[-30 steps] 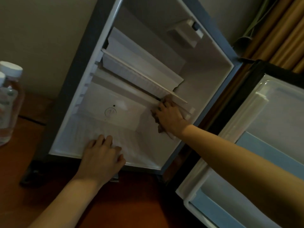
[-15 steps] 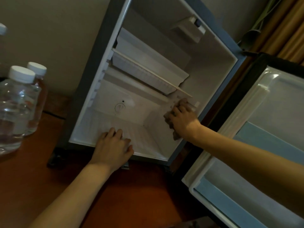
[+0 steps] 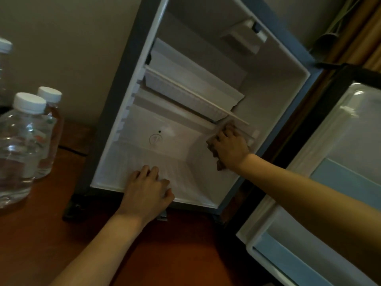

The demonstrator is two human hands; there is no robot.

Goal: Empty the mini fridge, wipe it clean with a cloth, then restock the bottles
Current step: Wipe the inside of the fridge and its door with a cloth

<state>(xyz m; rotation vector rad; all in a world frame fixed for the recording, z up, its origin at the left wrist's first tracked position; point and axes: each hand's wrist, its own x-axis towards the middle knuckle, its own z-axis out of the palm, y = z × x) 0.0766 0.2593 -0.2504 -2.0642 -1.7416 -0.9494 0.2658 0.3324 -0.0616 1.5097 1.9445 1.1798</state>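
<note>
The mini fridge [image 3: 274,93] stands open with a white interior and no bottles inside. My right hand [image 3: 232,149] holds a brownish cloth [image 3: 219,164] against the fridge's right inner wall, just below the shelf [image 3: 198,96]. My left hand [image 3: 147,190] rests with fingers spread on the front lip of the fridge floor. Clear water bottles with white caps [image 3: 22,141] stand on the wooden floor at the left; a second one [image 3: 48,129] is behind the nearest.
The fridge door [image 3: 334,182] hangs open to the right, its white and light-blue racks facing me. A beige wall is behind the bottles. Brown curtains [image 3: 367,38] hang at the top right. The reddish wood surface [image 3: 175,254] lies in front.
The view has shifted so the bottles show more at the left. My right hand with the cloth stays on the right wall under the shelf, sliding slightly; my left hand keeps its place.
</note>
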